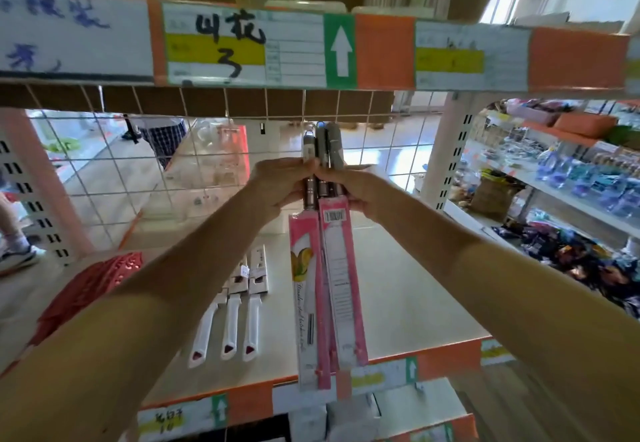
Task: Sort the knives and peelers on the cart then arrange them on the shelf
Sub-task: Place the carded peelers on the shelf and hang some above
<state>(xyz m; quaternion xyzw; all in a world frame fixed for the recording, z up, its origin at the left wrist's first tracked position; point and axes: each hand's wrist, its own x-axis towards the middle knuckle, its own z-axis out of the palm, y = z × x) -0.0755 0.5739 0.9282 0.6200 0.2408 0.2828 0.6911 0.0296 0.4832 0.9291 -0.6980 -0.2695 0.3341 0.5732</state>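
Left hand (277, 183), right hand (358, 190), gripping slim pink-carded knives (341, 268)

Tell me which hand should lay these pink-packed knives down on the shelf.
Right, probably. Both hands grip the pink-packed knives by their handles, but the right hand is on the side of the bare stretch of shelf, while the left hand is on the side of the three white-handled knives.
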